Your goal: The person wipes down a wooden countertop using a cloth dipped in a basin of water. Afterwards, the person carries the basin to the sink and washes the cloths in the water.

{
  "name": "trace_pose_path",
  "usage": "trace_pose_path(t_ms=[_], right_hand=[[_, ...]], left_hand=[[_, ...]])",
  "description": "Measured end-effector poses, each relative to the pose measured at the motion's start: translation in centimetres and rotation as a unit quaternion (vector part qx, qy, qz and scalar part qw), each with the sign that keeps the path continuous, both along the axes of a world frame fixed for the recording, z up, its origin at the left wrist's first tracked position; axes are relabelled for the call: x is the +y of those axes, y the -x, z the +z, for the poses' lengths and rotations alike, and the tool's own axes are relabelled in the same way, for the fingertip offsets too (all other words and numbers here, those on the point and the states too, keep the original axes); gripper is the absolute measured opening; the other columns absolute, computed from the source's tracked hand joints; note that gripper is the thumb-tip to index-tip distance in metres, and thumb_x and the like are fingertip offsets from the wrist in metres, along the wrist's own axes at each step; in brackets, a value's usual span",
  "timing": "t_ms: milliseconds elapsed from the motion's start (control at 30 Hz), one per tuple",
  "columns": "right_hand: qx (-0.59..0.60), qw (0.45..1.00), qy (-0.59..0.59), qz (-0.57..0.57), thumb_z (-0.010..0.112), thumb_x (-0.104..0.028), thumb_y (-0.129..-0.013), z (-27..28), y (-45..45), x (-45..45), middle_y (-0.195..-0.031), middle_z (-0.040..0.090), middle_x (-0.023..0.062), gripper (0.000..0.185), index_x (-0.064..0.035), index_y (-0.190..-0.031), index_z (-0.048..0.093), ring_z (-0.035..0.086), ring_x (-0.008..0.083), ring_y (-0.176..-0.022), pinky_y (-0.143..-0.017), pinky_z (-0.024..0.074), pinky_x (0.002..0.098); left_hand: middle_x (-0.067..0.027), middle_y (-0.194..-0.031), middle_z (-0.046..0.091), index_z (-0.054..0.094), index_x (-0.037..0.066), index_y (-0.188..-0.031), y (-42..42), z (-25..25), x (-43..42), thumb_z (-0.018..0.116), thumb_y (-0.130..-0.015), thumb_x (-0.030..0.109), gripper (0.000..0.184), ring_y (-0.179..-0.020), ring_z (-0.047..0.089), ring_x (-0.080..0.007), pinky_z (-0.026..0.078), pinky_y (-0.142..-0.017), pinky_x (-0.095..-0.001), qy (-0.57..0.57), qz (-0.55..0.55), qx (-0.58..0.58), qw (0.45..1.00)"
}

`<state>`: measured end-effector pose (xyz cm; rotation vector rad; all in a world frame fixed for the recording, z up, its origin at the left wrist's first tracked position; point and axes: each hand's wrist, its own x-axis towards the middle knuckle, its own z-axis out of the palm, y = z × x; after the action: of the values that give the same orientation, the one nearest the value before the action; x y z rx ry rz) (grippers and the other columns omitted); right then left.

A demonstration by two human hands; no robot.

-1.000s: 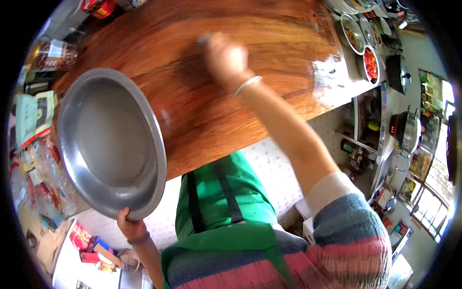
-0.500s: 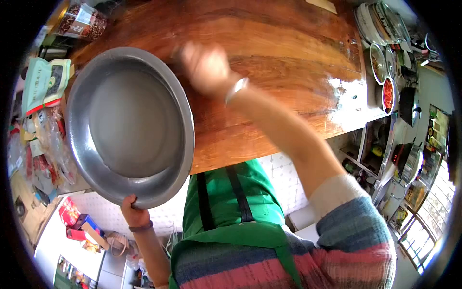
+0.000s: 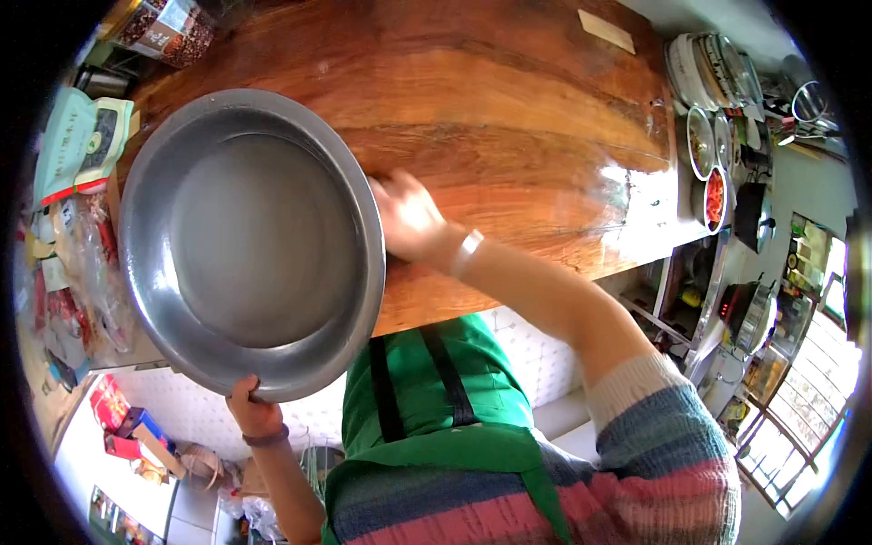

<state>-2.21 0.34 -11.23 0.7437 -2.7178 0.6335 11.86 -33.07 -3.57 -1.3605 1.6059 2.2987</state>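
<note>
A large grey metal basin (image 3: 263, 241) stands out over the left part of the wooden table (image 3: 509, 136), its inside facing me. My left hand (image 3: 254, 411) grips its near rim, thumb on the inner side. My right hand (image 3: 406, 213) is at the basin's right rim, above the wood. Its fingertips lie behind or against that rim, and blur hides whether they hold anything. A bracelet circles the right wrist.
Stacked plates (image 3: 699, 71) stand at the right back, near a bowl of red pieces (image 3: 715, 198). A flat light piece (image 3: 607, 31) lies at the table's far edge. Bags (image 3: 82, 150) and a jar (image 3: 171, 32) line the left.
My right hand has come down from the middle of the table to the basin's right rim. The basin, still in my left hand, sits further right in view than a second ago.
</note>
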Motion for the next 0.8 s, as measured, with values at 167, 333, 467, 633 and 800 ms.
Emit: trace_pose_path(t_ms=[167, 333, 467, 633, 800], right_hand=[[-0.114, 0.953, -0.154, -0.235, 0.048, -0.019, -0.089, 0.1, 7.3, 13.5, -0.081, 0.064, 0.0158, 0.017, -0.0043, -0.096, 0.055, 0.061, 0.0286, -0.063, -0.057, 0.052, 0.0409], [-0.008, 0.947, -0.198, -0.252, 0.047, -0.014, -0.091, -0.2, 18.0, 4.9, -0.069, 0.061, 0.0096, 0.011, -0.0051, -0.09, 0.053, 0.061, 0.0232, -0.055, -0.051, 0.0513, 0.0353], [-0.11, 0.985, -0.129, -0.025, 0.041, -0.016, -0.093, -0.3, 5.2, 4.5, -0.094, 0.063, 0.0144, 0.021, -0.0054, -0.107, 0.053, 0.064, 0.0252, -0.082, -0.077, 0.0522, 0.0434], [-0.121, 0.955, -0.074, -0.261, 0.055, -0.018, -0.091, 4.5, 8.7, 11.5, -0.077, 0.065, 0.0128, 0.012, -0.0058, -0.095, 0.053, 0.063, 0.0296, -0.065, -0.055, 0.0498, 0.0415], [-0.074, 0.995, 0.016, -0.068, 0.061, -0.019, -0.086, 15.1, 9.2, -4.7, -0.089, 0.065, 0.0126, 0.015, -0.0089, -0.097, 0.059, 0.065, 0.031, -0.082, -0.07, 0.052, 0.0422]], left_hand=[[-0.0085, -0.101, 0.057, 0.054, -0.003, -0.111, 0.2, 0.8, 0.9, 0.058, -0.067, 0.005, 0.045, -0.093, 0.058, -0.0225, 0.048, -0.088, -0.0364, -0.01, -0.004, -0.008, 1.0], [-0.0092, -0.099, 0.059, 0.058, -0.002, -0.101, -0.4, 0.7, 1.0, 0.056, -0.068, 0.007, 0.035, -0.093, 0.058, -0.0223, 0.048, -0.088, -0.0365, 0.021, -0.018, 0.004, 1.0], [-0.008, -0.092, 0.06, 0.06, -0.001, -0.087, -0.6, -0.7, 0.4, 0.056, -0.071, 0.005, 0.018, -0.09, 0.059, -0.0213, 0.048, -0.084, -0.0355, 0.08, -0.116, 0.053, 0.989], [-0.0061, -0.086, 0.061, 0.06, -0.003, -0.087, 0.2, 0.6, 1.3, 0.054, -0.071, -0.005, 0.017, -0.079, 0.058, -0.0172, 0.047, -0.075, -0.0294, -0.014, -0.028, 0.026, 0.999], [-0.0027, -0.083, 0.057, 0.059, -0.002, -0.094, 0.6, 0.8, 2.2, 0.057, -0.068, -0.007, 0.027, -0.074, 0.055, -0.0143, 0.044, -0.068, -0.027, -0.082, 0.04, 0.051, 0.995]])
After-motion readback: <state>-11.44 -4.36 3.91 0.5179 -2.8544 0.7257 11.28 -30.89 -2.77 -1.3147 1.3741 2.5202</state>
